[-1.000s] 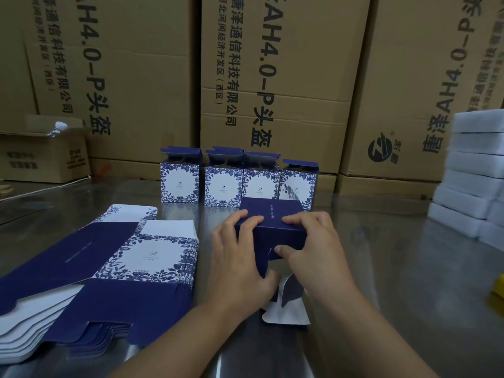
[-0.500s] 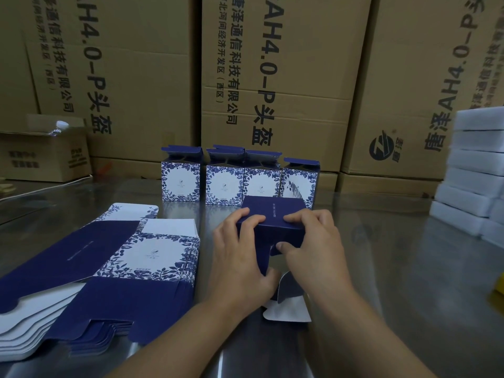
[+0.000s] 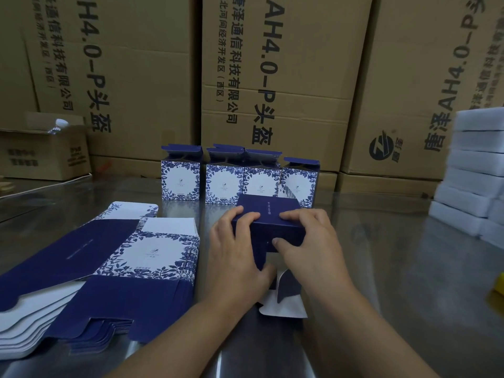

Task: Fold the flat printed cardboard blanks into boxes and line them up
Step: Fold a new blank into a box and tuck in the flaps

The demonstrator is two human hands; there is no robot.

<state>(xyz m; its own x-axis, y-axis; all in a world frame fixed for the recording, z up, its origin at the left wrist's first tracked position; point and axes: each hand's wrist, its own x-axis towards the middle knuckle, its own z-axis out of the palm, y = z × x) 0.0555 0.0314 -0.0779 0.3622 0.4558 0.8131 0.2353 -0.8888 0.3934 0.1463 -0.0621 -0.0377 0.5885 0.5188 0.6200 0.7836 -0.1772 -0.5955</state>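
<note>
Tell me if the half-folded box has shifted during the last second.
No, not noticeably: the half-folded box, gripped by left hand and right hand, still overlaps the foot of the rightmost standing box.

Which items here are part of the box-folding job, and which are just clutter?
Job:
- half-folded box, gripped by left hand and right hand
- flat blanks
- four folded boxes in a row

Lying about:
- big cartons
- foam blocks
- small open carton
- yellow object, right edge
</note>
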